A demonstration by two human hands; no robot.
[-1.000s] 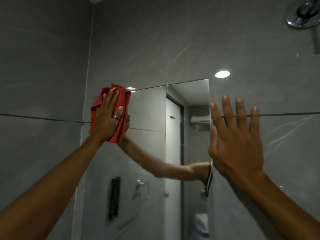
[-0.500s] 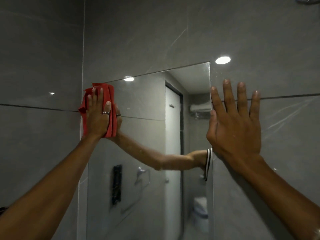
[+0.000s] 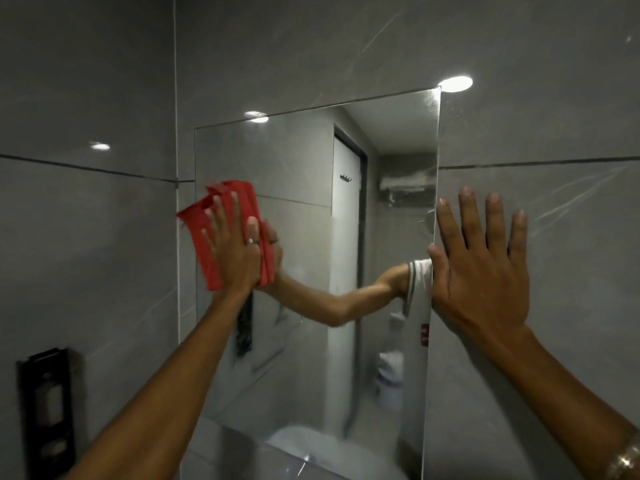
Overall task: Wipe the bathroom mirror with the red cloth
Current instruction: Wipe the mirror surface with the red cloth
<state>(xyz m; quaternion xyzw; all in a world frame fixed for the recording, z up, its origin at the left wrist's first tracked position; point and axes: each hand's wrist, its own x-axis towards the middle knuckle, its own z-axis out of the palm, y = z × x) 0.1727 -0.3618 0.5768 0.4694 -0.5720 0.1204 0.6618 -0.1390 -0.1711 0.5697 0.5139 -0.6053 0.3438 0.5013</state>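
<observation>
A frameless rectangular mirror [image 3: 304,161] hangs on the grey tiled wall and reflects a white door and my arm. My left hand [image 3: 235,251] lies flat on a folded red cloth [image 3: 201,233] and presses it against the mirror's left edge, about mid-height. A ring shows on one finger. My right hand [image 3: 481,268] rests flat on the tile just right of the mirror's right edge, fingers spread, holding nothing.
A black wall-mounted holder [image 3: 46,410] sits low on the left wall. A white basin rim [image 3: 311,448] shows below the mirror. Grey tiles [image 3: 554,98] surround the mirror, with ceiling light glare at the top right corner.
My left hand has slid the red cloth down from the mirror's top left corner along the left edge. The view has tilted down. My right hand stays flat on the wall.
</observation>
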